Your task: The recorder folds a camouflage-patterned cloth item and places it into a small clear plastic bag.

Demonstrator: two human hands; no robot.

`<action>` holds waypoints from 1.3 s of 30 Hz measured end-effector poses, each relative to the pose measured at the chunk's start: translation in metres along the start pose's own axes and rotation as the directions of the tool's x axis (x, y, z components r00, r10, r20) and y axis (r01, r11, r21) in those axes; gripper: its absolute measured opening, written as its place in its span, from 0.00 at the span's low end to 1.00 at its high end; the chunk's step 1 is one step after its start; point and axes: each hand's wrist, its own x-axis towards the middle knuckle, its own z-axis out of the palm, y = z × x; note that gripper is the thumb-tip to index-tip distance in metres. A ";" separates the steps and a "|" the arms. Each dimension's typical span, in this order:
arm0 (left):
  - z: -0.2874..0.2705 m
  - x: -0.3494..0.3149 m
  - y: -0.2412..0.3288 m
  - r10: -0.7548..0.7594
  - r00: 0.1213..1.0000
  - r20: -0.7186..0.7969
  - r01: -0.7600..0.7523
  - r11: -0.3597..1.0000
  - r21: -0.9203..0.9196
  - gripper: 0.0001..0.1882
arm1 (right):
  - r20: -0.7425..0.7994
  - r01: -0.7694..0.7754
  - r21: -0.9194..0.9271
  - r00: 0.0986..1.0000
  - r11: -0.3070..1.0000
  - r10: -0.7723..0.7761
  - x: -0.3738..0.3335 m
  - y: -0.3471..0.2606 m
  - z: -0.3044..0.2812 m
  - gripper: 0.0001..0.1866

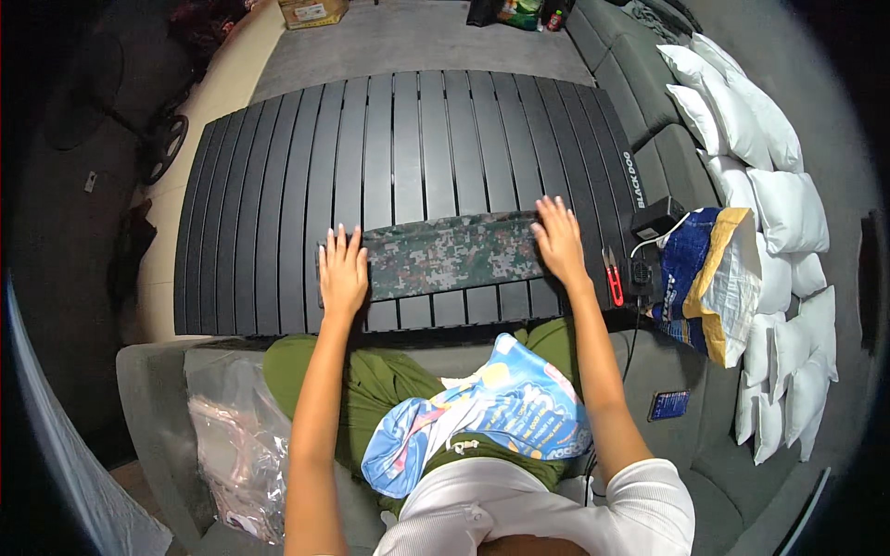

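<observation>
A long strip of camouflage fabric (454, 252) lies flat across the near part of a dark slatted table (408, 139). On its left end rests my left hand (343, 271), palm down with the fingers stretched forward. My right hand (559, 241) lies on the other end, its fingers also extended and slightly apart. Neither hand is gripping the cloth. Just right of my right hand, a pair of red-handled thread snips (613, 277) sits on the table. A blue and white printed plastic bag (501, 408) covers part of my lap.
At the table's right edge are a black box-shaped device (657, 219) with a cable and an open blue, yellow and white sack (714, 278). White pillows (788, 208) pile up on the sofa. A phone (669, 405) and a clear bag (236, 435) lie on the seat beside me.
</observation>
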 end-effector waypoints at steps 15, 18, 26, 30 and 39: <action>-0.003 -0.009 0.060 0.189 0.981 -0.037 -0.192 0.978 -0.080 0.24 | 0.143 -0.692 0.482 0.668 0.538 0.731 -0.033 0.056 -0.007 0.29; 0.013 -0.021 0.077 0.175 0.984 -0.027 -0.176 0.980 -0.093 0.23 | 0.197 -0.756 0.208 0.654 0.620 0.731 -0.026 0.035 -0.010 0.30; 0.024 -0.007 0.060 -0.095 0.987 -0.126 0.095 0.995 -0.005 0.23 | 0.193 -0.723 0.115 0.689 0.682 0.698 -0.020 0.029 -0.014 0.24; 0.024 -0.009 0.035 -0.150 0.980 -0.129 0.155 0.987 0.033 0.23 | 0.210 -0.697 0.167 0.716 0.697 0.666 -0.019 0.031 -0.016 0.20; 0.022 -0.018 0.033 -0.188 0.971 -0.149 0.184 0.982 -0.042 0.23 | 0.200 -0.687 0.175 0.726 0.705 0.658 -0.011 0.043 -0.032 0.17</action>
